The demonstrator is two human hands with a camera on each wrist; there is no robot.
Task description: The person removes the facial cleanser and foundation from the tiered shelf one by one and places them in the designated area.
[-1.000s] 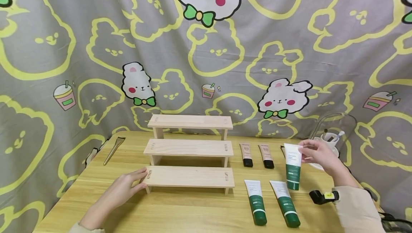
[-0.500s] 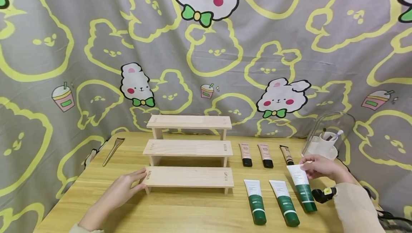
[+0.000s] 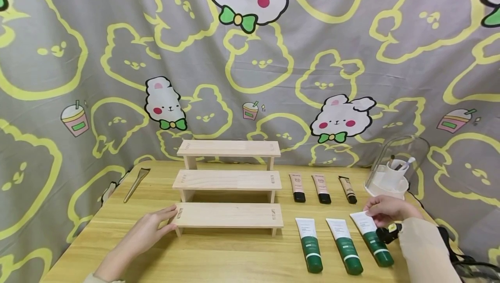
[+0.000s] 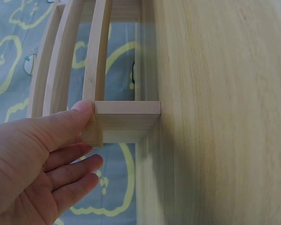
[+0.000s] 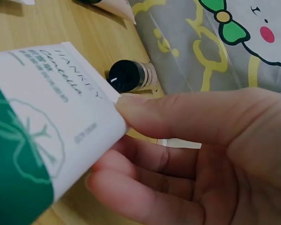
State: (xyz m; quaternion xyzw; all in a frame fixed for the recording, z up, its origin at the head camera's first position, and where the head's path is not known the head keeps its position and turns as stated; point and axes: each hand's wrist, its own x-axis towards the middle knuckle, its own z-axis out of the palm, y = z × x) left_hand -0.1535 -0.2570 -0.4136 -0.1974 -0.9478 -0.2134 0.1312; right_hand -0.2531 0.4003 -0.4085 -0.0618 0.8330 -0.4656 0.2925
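Observation:
My right hand (image 3: 390,210) pinches the flat white end of a white-and-green squeeze tube (image 3: 374,240) between thumb and fingers, as the right wrist view shows up close. The tube lies at a slant, its green cap end toward the front of the table. Two matching tubes, a middle one (image 3: 345,245) and a left one (image 3: 310,244), lie in a row beside it. At the left, my left hand (image 3: 150,228) grips the end of the lowest board of a three-step wooden display stand (image 3: 230,215). In the left wrist view its thumb (image 4: 82,107) presses the board's corner, the other fingers loosely bent below.
Behind the green tubes lie two pink BB cream tubes (image 3: 297,187) with black caps and a small tan tube (image 3: 347,189). A clear dome over a white holder (image 3: 386,181) stands back right. A brush (image 3: 136,184) lies back left. A patterned curtain (image 3: 250,57) hangs behind the table.
My right hand has brought the third green tube down and toward the front right, beside the other two, uncovering the small tan tube. My left hand has stayed on the stand.

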